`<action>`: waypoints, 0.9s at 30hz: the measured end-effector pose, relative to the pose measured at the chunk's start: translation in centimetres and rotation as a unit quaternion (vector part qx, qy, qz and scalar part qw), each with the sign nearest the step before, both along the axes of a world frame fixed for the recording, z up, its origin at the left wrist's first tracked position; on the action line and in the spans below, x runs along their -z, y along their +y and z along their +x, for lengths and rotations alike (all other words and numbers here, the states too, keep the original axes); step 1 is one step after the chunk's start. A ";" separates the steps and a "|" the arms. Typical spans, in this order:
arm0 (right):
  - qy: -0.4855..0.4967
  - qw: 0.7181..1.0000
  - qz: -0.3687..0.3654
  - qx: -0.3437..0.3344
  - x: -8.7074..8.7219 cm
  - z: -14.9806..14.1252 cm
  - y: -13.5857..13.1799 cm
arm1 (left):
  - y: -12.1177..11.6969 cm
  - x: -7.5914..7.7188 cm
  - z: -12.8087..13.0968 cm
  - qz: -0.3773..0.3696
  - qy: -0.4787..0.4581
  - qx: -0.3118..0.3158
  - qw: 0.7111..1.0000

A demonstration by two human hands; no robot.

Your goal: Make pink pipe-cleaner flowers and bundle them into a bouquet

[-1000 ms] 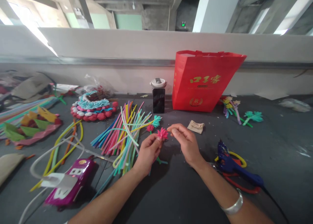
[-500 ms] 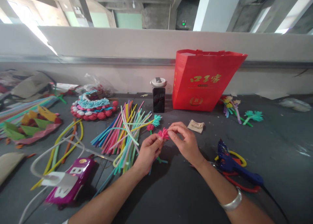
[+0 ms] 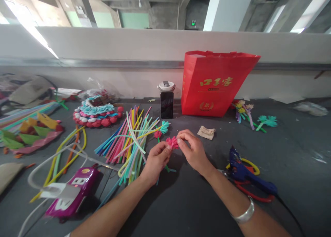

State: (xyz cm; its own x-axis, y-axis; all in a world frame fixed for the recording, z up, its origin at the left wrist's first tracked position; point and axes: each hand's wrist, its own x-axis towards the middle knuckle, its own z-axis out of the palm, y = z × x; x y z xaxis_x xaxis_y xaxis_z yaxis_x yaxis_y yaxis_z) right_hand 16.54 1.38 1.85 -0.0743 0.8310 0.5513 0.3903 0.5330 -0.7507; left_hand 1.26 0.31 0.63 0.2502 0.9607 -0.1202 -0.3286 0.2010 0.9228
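Observation:
A pink flower (image 3: 172, 142) with many narrow petals is pinched between the thumb and fingers of my left hand (image 3: 157, 160). My right hand (image 3: 192, 148) has its thumb and fingertips closed on the flower's right-hand petals. Behind my left hand lies a heap of coloured fuzzy stems (image 3: 129, 137). A turquoise flower (image 3: 164, 127) on a yellow stem and a small red flower (image 3: 158, 135) lie just beyond the pink one. To the right of my right hand is a small beige packet (image 3: 206, 132).
A blue glue gun (image 3: 243, 175) lies by my right forearm, over red- and yellow-handled tools. A purple power strip (image 3: 74, 192) with a white plug sits at left. Behind stand a phone (image 3: 167, 105), a red bag (image 3: 207, 85) and finished flowers (image 3: 267, 122).
The whole view has shifted slightly. Both hands stay at the pink flower, with the right fingertips still on its petals.

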 end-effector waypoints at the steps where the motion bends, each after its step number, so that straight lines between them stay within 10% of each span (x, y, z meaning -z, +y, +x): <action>1: 0.001 1.000 -0.001 0.000 0.0 0.0 0.0 | 0.0 0.0 0.0 0.001 0.001 0.001 1.000; 27: 0.140 0.987 -0.082 -0.017 0.2 0.4 0.0 | 0.8 0.2 -0.4 -0.045 -0.067 0.031 0.996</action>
